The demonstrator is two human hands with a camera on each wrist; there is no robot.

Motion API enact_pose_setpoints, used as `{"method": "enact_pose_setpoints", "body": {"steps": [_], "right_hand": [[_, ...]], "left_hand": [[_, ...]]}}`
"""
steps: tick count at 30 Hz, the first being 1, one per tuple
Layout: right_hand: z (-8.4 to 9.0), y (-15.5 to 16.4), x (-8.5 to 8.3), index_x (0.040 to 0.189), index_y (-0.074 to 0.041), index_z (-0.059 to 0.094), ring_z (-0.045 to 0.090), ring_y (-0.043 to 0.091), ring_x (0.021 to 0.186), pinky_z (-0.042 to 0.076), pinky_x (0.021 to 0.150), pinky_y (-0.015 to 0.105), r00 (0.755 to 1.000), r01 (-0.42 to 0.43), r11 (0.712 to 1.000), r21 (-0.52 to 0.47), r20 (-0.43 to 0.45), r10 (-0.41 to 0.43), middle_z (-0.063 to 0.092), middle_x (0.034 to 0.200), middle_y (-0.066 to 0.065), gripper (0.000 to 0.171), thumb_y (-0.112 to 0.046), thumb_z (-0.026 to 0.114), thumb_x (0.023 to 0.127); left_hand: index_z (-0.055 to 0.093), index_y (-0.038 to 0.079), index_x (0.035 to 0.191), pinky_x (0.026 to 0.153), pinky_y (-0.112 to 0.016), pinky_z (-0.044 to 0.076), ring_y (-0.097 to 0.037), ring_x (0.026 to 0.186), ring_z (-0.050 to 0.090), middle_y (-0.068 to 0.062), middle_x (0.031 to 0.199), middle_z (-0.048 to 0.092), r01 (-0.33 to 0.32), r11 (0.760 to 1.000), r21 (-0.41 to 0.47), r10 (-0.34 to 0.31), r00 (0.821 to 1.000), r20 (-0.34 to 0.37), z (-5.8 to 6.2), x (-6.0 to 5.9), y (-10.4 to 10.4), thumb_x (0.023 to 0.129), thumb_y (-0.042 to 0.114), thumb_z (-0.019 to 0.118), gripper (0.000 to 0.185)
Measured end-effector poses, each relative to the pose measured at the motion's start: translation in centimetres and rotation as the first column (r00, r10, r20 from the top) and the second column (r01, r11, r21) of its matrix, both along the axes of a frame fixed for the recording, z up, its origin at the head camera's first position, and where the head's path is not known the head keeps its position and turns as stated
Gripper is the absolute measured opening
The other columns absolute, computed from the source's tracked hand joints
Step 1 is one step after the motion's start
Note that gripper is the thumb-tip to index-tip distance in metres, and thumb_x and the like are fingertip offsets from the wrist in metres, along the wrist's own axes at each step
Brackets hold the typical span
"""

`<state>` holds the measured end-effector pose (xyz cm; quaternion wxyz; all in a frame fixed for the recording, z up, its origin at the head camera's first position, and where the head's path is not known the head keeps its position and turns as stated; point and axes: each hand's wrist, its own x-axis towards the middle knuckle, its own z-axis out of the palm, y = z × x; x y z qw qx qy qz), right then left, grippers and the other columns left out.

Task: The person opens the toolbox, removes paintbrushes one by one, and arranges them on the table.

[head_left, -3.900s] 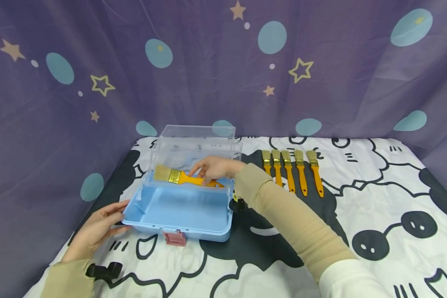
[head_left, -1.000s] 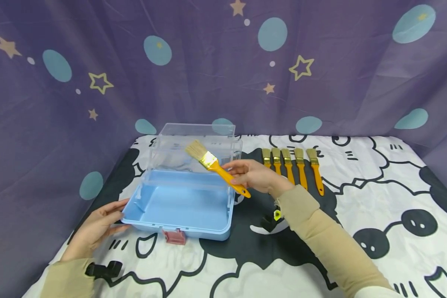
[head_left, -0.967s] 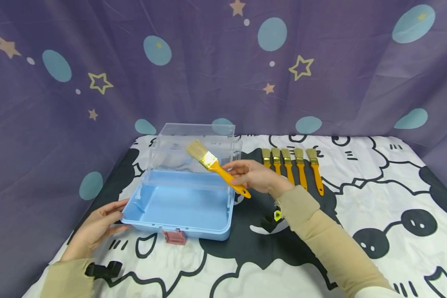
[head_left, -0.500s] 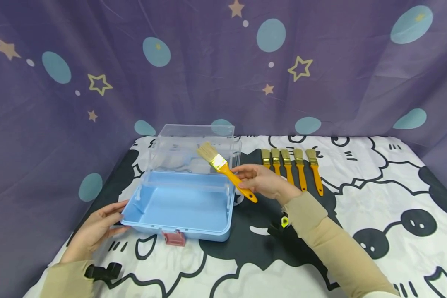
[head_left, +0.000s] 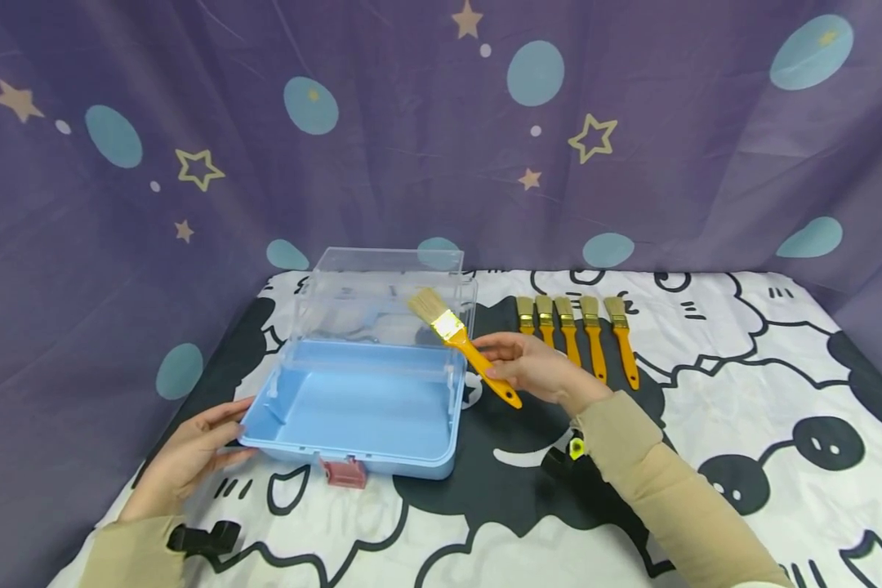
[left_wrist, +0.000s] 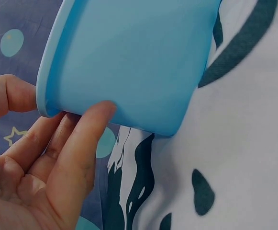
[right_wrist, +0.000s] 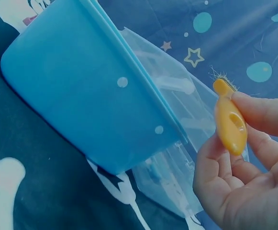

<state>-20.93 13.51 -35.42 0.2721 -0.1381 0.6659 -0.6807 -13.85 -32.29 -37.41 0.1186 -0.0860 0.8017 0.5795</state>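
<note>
My right hand (head_left: 532, 367) pinches the orange handle of a paintbrush (head_left: 478, 359), thumb on one side and fingers on the other. The brush slants over the right rim of a light blue storage box (head_left: 367, 465), pale bristles up to the left and handle end down to the right. In the right wrist view the handle (right_wrist: 232, 127) points at the camera. My left hand (head_left: 191, 449) holds the box's front left corner, with fingertips at the rim and side wall (left_wrist: 129, 62) in the left wrist view. A clear lid (head_left: 382, 286) stands raised behind the box.
Several like paintbrushes (head_left: 569, 331) lie side by side to the right, bristles toward the back, partly behind my right hand. A pink latch (head_left: 345, 472) hangs on the box front. A purple curtain (head_left: 412, 180) closes off the back of the patterned cloth (head_left: 559, 555).
My right hand has lifted the paintbrush from inside the box and carried it right and toward me, its handle end now tilting down. My left hand stays at the corner.
</note>
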Motion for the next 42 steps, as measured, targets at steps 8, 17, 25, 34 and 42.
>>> {"method": "enact_pose_setpoints", "body": {"steps": [8,17,25,34,42], "right_hand": [[-0.5,1.2,0.3,0.138,0.006,0.038,0.056,0.018,0.095,0.050,0.079,0.027,0.999,0.032,0.999,-0.003,0.004,-0.032,0.057,0.110,0.003,0.049,0.002,0.053,0.091],[-0.3,2.7,0.4,0.138,0.006,0.039,0.057,0.015,0.090,0.050,0.075,0.025,0.997,0.076,0.997,0.014,0.004,-0.076,0.057,0.109,0.002,0.050,0.000,0.055,0.091],[0.0,4.1,0.3,0.138,0.003,0.040,0.054,0.011,0.086,0.046,0.068,0.019,0.995,0.098,0.995,0.002,-0.005,-0.098,0.055,0.106,-0.001,0.050,0.002,0.055,0.090],[0.6,5.7,0.2,0.138,-0.001,0.041,0.053,0.013,0.097,0.049,0.078,0.020,0.991,0.131,0.991,0.009,-0.010,-0.131,0.052,0.111,0.000,0.050,-0.001,0.055,0.090],[1.9,7.2,-0.1,0.123,-0.016,0.052,0.056,0.010,0.096,0.050,0.080,0.019,0.987,0.158,0.987,-0.005,-0.025,-0.158,0.056,0.107,-0.003,0.037,0.002,0.054,0.091]], "left_hand": [[0.021,-0.008,0.146,0.078,-0.032,0.057,0.002,0.088,0.060,-0.005,0.130,0.050,-0.001,0.999,-0.039,0.001,1.000,0.014,0.3,-0.1,0.2,0.092,0.006,0.050,0.063],[0.021,-0.007,0.147,0.079,-0.033,0.056,0.002,0.089,0.060,-0.006,0.130,0.050,-0.003,0.999,-0.042,0.004,1.000,0.022,0.6,-0.3,0.3,0.091,0.006,0.049,0.064],[0.023,-0.010,0.145,0.077,-0.032,0.057,0.001,0.087,0.061,0.010,0.114,0.056,-0.007,1.000,-0.011,0.007,1.000,-0.007,0.4,-0.2,0.2,0.091,0.005,0.051,0.062],[0.021,-0.010,0.146,0.078,-0.032,0.057,0.002,0.088,0.061,0.001,0.123,0.053,0.003,1.000,-0.024,-0.003,1.000,0.000,0.2,-0.1,0.3,0.092,0.005,0.050,0.063],[0.020,-0.010,0.146,0.077,-0.031,0.057,0.002,0.088,0.060,-0.006,0.130,0.050,0.010,0.999,-0.045,-0.009,1.000,0.001,0.1,0.0,0.4,0.093,0.005,0.049,0.063]]}}
